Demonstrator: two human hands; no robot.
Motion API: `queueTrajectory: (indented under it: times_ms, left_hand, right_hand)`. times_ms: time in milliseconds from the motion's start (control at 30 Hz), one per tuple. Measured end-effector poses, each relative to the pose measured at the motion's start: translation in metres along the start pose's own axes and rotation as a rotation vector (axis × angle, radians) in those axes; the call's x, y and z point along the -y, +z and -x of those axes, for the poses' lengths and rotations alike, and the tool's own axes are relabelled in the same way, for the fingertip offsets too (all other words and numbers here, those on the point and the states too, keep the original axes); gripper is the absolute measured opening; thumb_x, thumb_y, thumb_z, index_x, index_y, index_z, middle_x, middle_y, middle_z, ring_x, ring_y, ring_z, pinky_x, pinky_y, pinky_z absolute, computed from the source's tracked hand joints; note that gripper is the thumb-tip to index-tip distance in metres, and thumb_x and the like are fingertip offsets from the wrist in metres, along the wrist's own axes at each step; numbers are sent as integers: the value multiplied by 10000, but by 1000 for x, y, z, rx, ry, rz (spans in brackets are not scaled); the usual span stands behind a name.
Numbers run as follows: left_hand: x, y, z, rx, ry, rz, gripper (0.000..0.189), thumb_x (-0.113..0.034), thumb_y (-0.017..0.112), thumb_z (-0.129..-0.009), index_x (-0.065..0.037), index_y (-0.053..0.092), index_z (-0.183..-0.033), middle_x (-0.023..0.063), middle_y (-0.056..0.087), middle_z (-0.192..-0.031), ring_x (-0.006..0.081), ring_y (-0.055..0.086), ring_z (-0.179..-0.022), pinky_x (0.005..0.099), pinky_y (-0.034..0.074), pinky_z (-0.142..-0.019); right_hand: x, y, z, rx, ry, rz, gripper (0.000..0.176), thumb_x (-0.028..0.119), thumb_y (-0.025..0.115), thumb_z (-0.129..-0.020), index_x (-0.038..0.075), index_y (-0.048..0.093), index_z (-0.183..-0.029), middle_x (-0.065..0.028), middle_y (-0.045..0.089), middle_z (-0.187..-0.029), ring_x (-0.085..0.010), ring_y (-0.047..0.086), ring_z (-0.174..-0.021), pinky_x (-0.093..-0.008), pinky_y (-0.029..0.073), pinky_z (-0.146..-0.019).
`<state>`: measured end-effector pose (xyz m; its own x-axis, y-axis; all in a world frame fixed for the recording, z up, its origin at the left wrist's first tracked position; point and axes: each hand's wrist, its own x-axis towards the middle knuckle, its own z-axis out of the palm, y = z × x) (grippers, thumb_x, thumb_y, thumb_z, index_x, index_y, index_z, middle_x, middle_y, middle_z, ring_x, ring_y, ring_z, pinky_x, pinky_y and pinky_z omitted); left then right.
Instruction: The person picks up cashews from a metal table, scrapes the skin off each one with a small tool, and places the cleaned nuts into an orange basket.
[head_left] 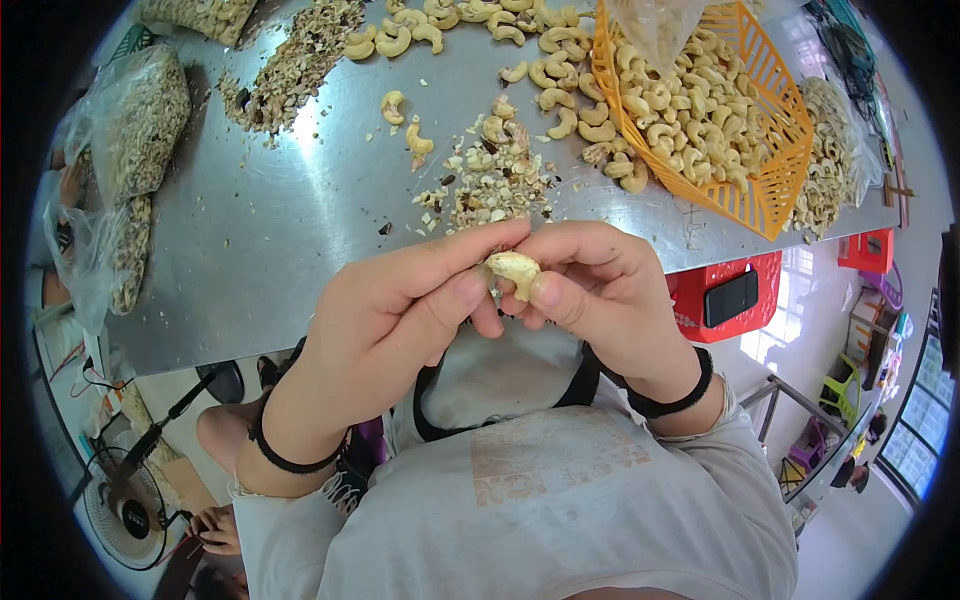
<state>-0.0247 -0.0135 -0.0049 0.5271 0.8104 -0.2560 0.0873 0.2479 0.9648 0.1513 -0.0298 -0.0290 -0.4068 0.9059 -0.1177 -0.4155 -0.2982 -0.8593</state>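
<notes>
Between the fingertips of both hands is a pale cashew nut [515,270], held just past the table's near edge. My left hand [405,300] pinches its left end, with the thumb and fingers closed. My right hand [600,290] grips its right side, thumb on the front. Right beyond my fingers lies a pile of broken cashew bits [480,185] with dark flecks. Two loose cashews [417,145] rest on the metal table [270,240] left of that pile. An orange plastic basket [785,195] full of whole cashews stands at the right.
Bagged nut pieces [155,130] lie along the left edge, and a bag of cashews [825,160] sits right of the basket. A heap of brown scraps [300,60] is at the back. Below the table are a red stool [690,310] with a phone [732,298] and a fan [125,510].
</notes>
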Motion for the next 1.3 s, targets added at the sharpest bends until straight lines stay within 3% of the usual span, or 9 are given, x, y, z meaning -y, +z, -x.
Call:
queueTrajectory:
  times_ms: [167,367,500,700,867,1000,1100,1167,1300]
  left_hand:
    - [2,-5,-1,-3,-67,20,315,-124,392,-862,-20,455,-1153,24,537,-679,13,359,-475,136,288,-430]
    - [2,-10,-1,-110,-41,-62,302,-121,390,-862,4,473,-1124,21,531,-655,10,338,-449,136,263,-409]
    - [-4,-26,-6,-265,-45,-215,300,-133,402,-857,-24,483,-1124,-3,518,-643,3,330,-446,134,252,-406]
    - [0,-63,-43,-424,59,-649,285,-150,511,-800,-19,525,-1052,-2,500,-624,36,373,-551,181,309,-501]
    - [19,-74,-75,-406,181,-964,303,-210,571,-741,-5,532,-961,113,568,-676,238,533,-609,325,415,-582]
    - [12,-69,-80,-349,40,-1031,270,-206,582,-731,-5,532,-905,82,544,-643,194,527,-605,299,415,-576]
    - [7,-63,-72,-374,76,-746,238,-190,595,-729,-22,520,-879,15,493,-594,105,473,-545,238,374,-491]
    - [-10,-48,-58,-261,-155,-139,218,-174,594,-742,-46,507,-896,-35,446,-583,27,392,-509,173,294,-431]
    - [-20,-21,-32,-165,-133,-24,228,-145,583,-759,-56,477,-940,-43,463,-636,-3,352,-489,139,242,-413]
  right_hand:
    - [0,-1,1,-63,27,-12,182,124,517,-824,-1,531,-955,-45,566,-786,-83,519,-703,-193,412,-600]
    - [30,-34,-6,-601,-514,204,167,66,548,-790,-1,533,-942,-46,584,-789,-89,524,-676,-199,417,-651]
    - [50,-56,-3,-862,-682,595,290,52,588,-752,-17,497,-1019,-74,528,-994,-109,491,-864,-219,400,-744]
    - [44,-42,-1,-805,-650,457,297,19,583,-743,-14,493,-1024,-56,509,-969,-108,478,-853,-220,392,-747]
    - [25,-24,3,-615,-519,445,260,9,583,-740,-12,502,-985,-53,527,-917,-102,494,-781,-217,396,-719]
    - [16,-19,5,-465,-429,440,216,17,586,-739,-14,513,-940,-47,533,-884,-90,492,-761,-208,400,-696]
    - [11,-18,4,-435,-401,444,211,30,592,-739,-16,516,-931,-47,535,-890,-89,493,-741,-213,407,-682]
    - [6,-14,1,-434,-388,483,250,50,612,-727,-5,516,-952,-44,532,-880,-92,499,-722,-218,412,-671]
    - [-5,2,-4,-301,-325,407,335,90,645,-700,31,519,-1005,-45,526,-872,-97,505,-709,-220,415,-667]
